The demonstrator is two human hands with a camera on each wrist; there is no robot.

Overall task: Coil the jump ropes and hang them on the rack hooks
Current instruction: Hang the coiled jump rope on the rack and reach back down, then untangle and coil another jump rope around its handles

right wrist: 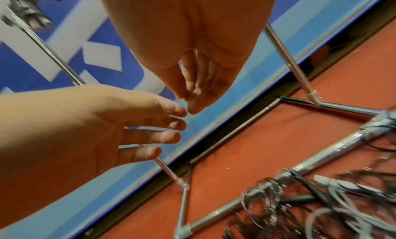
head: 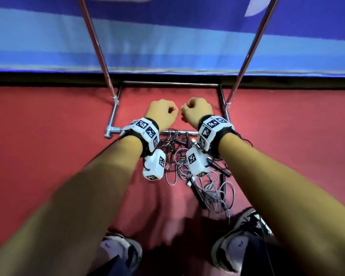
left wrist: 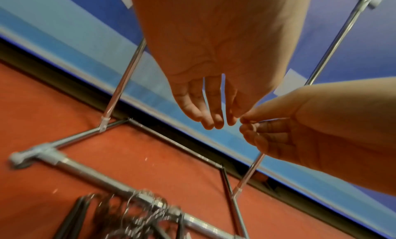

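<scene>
Several thin grey jump ropes (head: 189, 172) with black handles (head: 219, 168) lie tangled on the red floor, draped over the metal rack's front base bar (head: 177, 133). The tangle shows blurred in the left wrist view (left wrist: 137, 214) and the right wrist view (right wrist: 310, 208). My left hand (head: 161, 114) and right hand (head: 196, 111) hover side by side above the rack's base, well over the ropes. The left hand (left wrist: 214, 120) hangs relaxed with fingers apart. On the right hand (right wrist: 190, 100) the fingertips are drawn together at the thumb, and I see no rope between them.
The rack's two chrome uprights (head: 96, 46) (head: 253, 46) rise on either side of my hands, before a blue banner wall (head: 167, 36). A thin rear base rod (head: 171, 83) runs along the wall. My shoes (head: 124, 250) (head: 239, 242) stand just behind the rope pile.
</scene>
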